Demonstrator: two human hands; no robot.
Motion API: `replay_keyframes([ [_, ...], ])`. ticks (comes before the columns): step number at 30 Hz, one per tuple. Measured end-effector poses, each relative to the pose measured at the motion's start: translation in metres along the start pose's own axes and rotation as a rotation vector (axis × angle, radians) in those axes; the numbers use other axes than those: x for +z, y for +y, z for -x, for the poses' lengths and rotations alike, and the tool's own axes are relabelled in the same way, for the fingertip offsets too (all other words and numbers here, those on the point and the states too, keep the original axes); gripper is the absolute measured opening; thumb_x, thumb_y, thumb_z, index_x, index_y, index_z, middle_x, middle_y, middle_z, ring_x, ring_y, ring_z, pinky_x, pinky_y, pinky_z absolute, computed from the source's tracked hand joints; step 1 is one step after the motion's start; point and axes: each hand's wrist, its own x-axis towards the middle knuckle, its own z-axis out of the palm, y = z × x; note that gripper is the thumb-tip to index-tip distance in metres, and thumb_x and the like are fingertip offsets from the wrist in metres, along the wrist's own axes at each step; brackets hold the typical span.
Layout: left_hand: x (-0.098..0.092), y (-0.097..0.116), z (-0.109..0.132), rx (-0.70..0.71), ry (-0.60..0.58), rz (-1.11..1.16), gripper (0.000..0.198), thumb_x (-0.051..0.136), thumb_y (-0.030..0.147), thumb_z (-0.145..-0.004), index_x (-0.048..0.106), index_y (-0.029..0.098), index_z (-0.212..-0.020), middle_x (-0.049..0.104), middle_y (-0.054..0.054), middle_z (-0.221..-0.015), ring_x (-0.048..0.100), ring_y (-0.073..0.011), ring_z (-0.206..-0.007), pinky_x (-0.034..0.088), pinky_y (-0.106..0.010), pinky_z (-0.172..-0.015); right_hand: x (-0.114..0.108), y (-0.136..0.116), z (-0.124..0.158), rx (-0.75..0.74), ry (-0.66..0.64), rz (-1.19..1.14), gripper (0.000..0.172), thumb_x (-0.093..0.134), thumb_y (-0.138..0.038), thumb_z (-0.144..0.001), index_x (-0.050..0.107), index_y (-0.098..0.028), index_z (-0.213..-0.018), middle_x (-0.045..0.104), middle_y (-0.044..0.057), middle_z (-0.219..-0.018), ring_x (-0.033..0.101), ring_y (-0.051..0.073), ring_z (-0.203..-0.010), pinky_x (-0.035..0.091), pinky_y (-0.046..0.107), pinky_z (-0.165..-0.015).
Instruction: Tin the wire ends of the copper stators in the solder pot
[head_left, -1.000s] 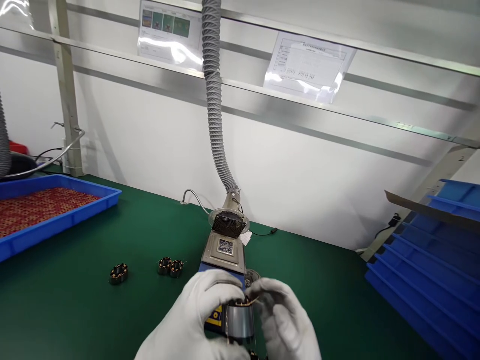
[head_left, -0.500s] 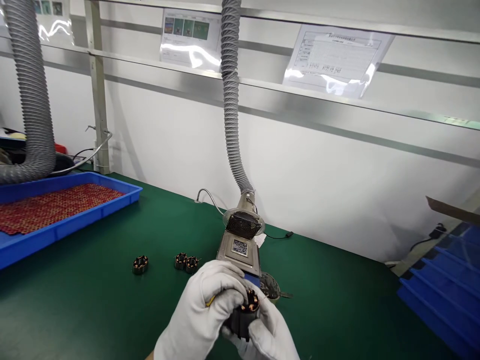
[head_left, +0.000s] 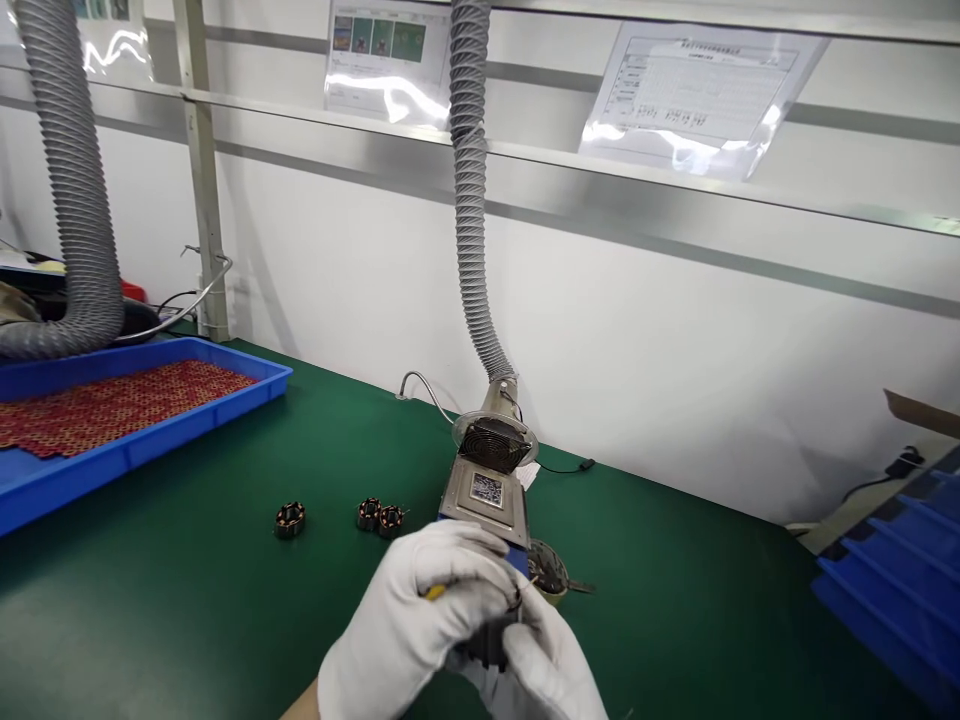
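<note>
Both of my hands wear white gloves and meet low in the head view. My left hand is curled over the top of a small dark motor stator with copper windings. Under it, my right hand cups the same stator from below and the right. Only a dark sliver of the part shows between the gloves. Just behind my hands stands a blue and metal solder pot with a small fan at its back. Three more stators lie on the green mat to the left.
A grey ribbed extraction hose drops to the pot. A blue tray with a red patterned filling sits at the left, another hose above it. Stacked blue trays stand at the right. A small round tin sits beside the pot.
The view has shifted so the bench slid right and down. My left hand has closed further over the stator, hiding its copper windings, which showed half a second ago.
</note>
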Motion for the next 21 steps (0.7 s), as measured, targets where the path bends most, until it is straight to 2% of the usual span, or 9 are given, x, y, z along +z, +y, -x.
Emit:
replay_keyframes([
  [2,-0.001,-0.003,-0.001,0.011,0.149,0.013,0.031,0.065,0.046,-0.082,0.071,0.021,-0.064,0.069,-0.004,-0.069,0.064,-0.0179,-0.076,0.051,-0.022,-0.073,0.002,0.003,-0.001,0.006,-0.014,0.014,0.053,0.083,-0.039,-0.062,0.066,-0.018,-0.108,0.070,0.012,-0.096,0.067,0.028,-0.087,0.054,0.044,-0.076],
  [5,-0.009,-0.002,-0.001,-0.088,0.451,0.162,0.032,0.071,0.049,-0.076,0.067,0.021,-0.062,0.068,-0.001,-0.068,0.063,-0.0162,-0.072,0.052,-0.021,-0.070,0.004,0.000,-0.001,0.043,-0.010,-0.023,0.054,0.087,-0.039,-0.055,0.068,-0.018,-0.101,0.070,0.010,-0.087,0.069,0.025,-0.073,0.055,0.040,-0.069],
  [6,-0.012,0.000,-0.001,-0.119,0.510,0.207,0.032,0.072,0.050,-0.074,0.067,0.020,-0.063,0.069,-0.001,-0.070,0.064,-0.0164,-0.074,0.052,-0.021,-0.073,0.004,-0.002,0.000,0.054,0.002,-0.042,0.052,0.088,-0.038,-0.054,0.069,-0.018,-0.098,0.070,0.009,-0.085,0.069,0.023,-0.071,0.055,0.037,-0.067],
  [7,-0.014,0.002,-0.001,-0.159,0.508,0.221,0.030,0.076,0.049,-0.071,0.069,0.020,-0.067,0.070,-0.002,-0.073,0.064,-0.0167,-0.074,0.053,-0.022,-0.073,0.003,-0.004,0.001,0.058,0.014,-0.056,0.051,0.088,-0.037,-0.054,0.070,-0.018,-0.097,0.070,0.009,-0.083,0.068,0.021,-0.069,0.055,0.033,-0.064],
  [8,-0.015,0.004,-0.001,-0.221,0.430,0.217,0.026,0.079,0.044,-0.067,0.071,0.020,-0.073,0.071,-0.003,-0.078,0.065,-0.0173,-0.074,0.053,-0.022,-0.070,0.003,-0.005,0.001,0.053,0.028,-0.059,0.049,0.088,-0.036,-0.055,0.070,-0.018,-0.097,0.070,0.008,-0.082,0.068,0.020,-0.068,0.054,0.030,-0.062],
  [10,-0.012,0.008,0.000,-0.366,0.149,0.188,0.020,0.077,0.030,-0.067,0.072,0.019,-0.083,0.072,-0.005,-0.087,0.066,-0.0188,-0.075,0.053,-0.023,-0.064,0.001,-0.005,0.001,0.012,0.055,-0.034,0.047,0.086,-0.037,-0.058,0.071,-0.019,-0.099,0.071,0.009,-0.087,0.068,0.019,-0.072,0.054,0.028,-0.063],
  [12,-0.006,0.011,0.000,-0.371,-0.020,0.196,0.014,0.069,0.020,-0.068,0.073,0.020,-0.081,0.072,-0.005,-0.086,0.066,-0.0202,-0.078,0.052,-0.025,-0.067,0.001,-0.004,0.001,-0.047,0.074,0.008,0.048,0.085,-0.040,-0.059,0.070,-0.020,-0.100,0.070,0.010,-0.096,0.067,0.023,-0.085,0.054,0.033,-0.072],
  [16,0.003,0.014,-0.003,-0.333,0.056,0.262,0.005,0.068,0.019,-0.062,0.071,0.019,-0.065,0.071,-0.006,-0.076,0.065,-0.0221,-0.077,0.052,-0.029,-0.071,0.004,0.002,0.000,-0.100,0.091,0.060,0.048,0.083,-0.043,-0.060,0.069,-0.022,-0.101,0.068,0.012,-0.108,0.062,0.031,-0.104,0.050,0.044,-0.087],
  [21,-0.003,0.014,-0.004,-0.313,0.010,0.184,0.015,0.061,0.014,-0.066,0.074,0.020,-0.072,0.071,-0.006,-0.083,0.066,-0.0222,-0.082,0.052,-0.030,-0.076,0.003,0.008,-0.001,-0.074,0.126,0.080,0.051,0.083,-0.044,-0.060,0.068,-0.021,-0.103,0.067,0.015,-0.109,0.060,0.034,-0.107,0.049,0.050,-0.087],
])
